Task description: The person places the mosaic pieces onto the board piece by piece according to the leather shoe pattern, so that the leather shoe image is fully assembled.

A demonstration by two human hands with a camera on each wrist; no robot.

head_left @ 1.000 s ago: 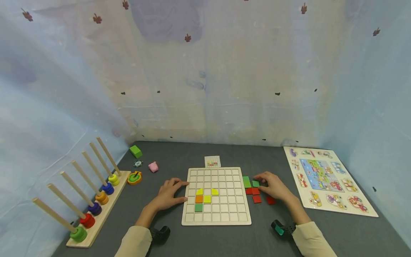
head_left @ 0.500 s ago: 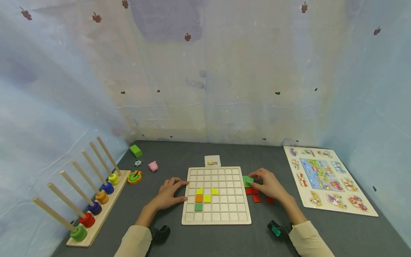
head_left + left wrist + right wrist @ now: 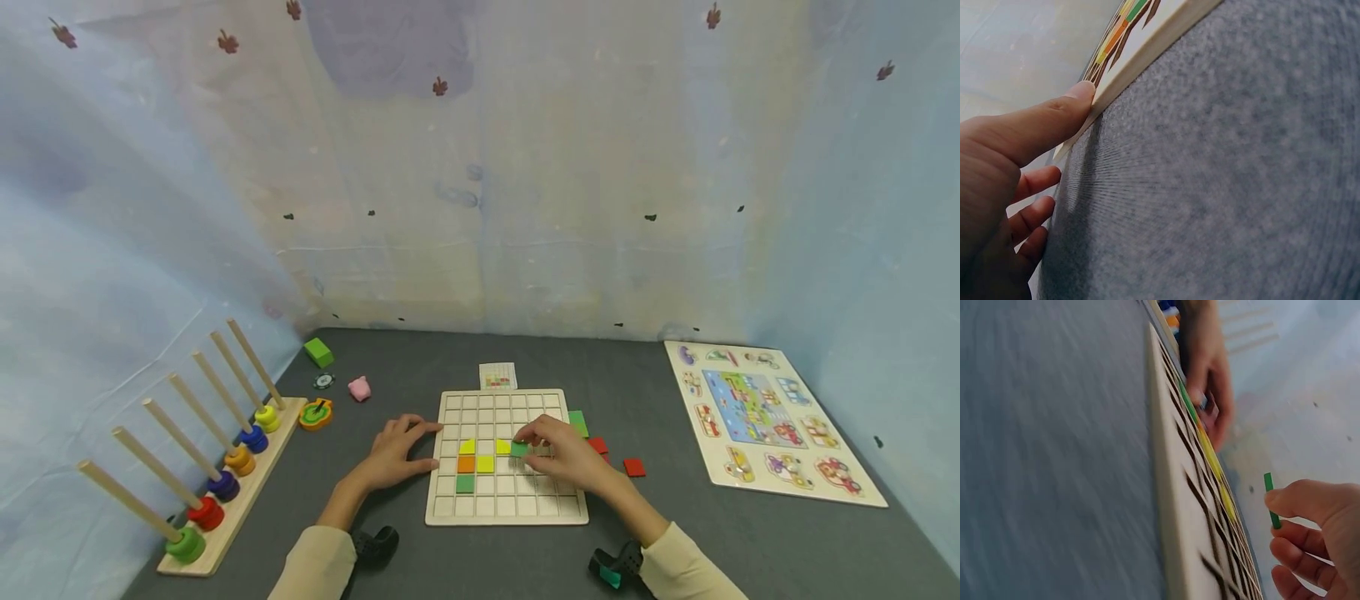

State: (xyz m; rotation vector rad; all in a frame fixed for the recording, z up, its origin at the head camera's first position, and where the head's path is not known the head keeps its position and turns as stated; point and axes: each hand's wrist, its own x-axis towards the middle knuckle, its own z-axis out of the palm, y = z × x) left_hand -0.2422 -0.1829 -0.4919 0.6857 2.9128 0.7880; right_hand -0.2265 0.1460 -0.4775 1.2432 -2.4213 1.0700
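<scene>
A wooden grid board (image 3: 525, 506) lies on the dark table, with yellow tiles, an orange tile (image 3: 467, 464) and a green tile (image 3: 465, 483) set in its cells. My left hand (image 3: 393, 454) rests at the board's left edge. In the left wrist view its thumb touches the rim, and the other fingers are extended. Between thumb and fingertips, my right hand (image 3: 566, 454) pinches a green square tile (image 3: 1272, 501) above the board, held on edge and clear of the surface in the right wrist view. A small pattern card (image 3: 497, 376) lies behind the board.
Right of the board are green tiles (image 3: 578, 423) and red tiles (image 3: 633, 467), some partly hidden by my right hand. A peg stacker (image 3: 232, 492) stands left, near a pink pig (image 3: 359, 388), a green block (image 3: 318, 352) and an orange toy (image 3: 316, 414). A picture puzzle (image 3: 772, 421) lies right.
My right hand took a green tile from the pile and moved it left, over the board. My left hand stays at the board's edge.
</scene>
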